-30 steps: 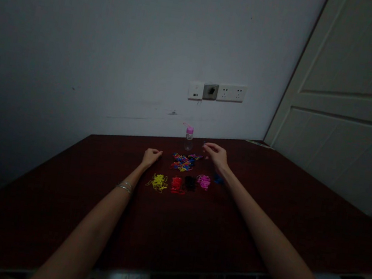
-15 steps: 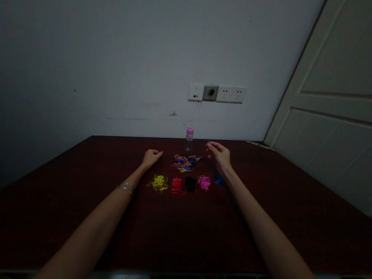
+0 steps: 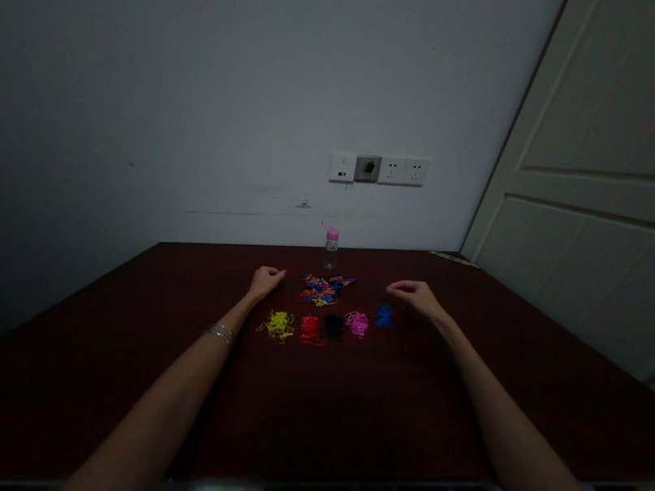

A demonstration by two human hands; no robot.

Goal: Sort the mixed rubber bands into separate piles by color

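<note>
– Heaps on the table (image 3: 376,417): how are they listed?

– Item one: mixed heap (image 3: 322,290), many colours, farthest from you, in front of the upright clear bottle (image 3: 331,250). Items two to six, nearer you, left to right: yellow heap (image 3: 278,326), red heap (image 3: 311,330), black heap (image 3: 333,326), pink heap (image 3: 356,324), blue heap (image 3: 384,316). Contents: small pieces, some visibly looped, likely rubber bands.

– Right hand, position and state?

– Your right hand (image 3: 415,295) is just beyond the blue heap and apart from it, thumb and finger brought together in a pinch. A faint bluish trace shows at the tips; whether you grasp a piece cannot be told.

– Left hand?

– Your left hand (image 3: 265,282): curled, left of the mixed heap, not touching it. Interior hidden; whether it holds anything cannot be told. Bracelet (image 3: 221,332) on the same arm.

– Step in hand?

– Judged from position: placing a single piece at the blue heap, or just finishing that.

– Next move, requirements?

– With a piece in the pinch: lower it onto the blue heap and part your fingertips, keeping off the pink heap. With none: a reach to the mixed heap and a fine pinch on one piece, since the pieces there overlap.
</note>
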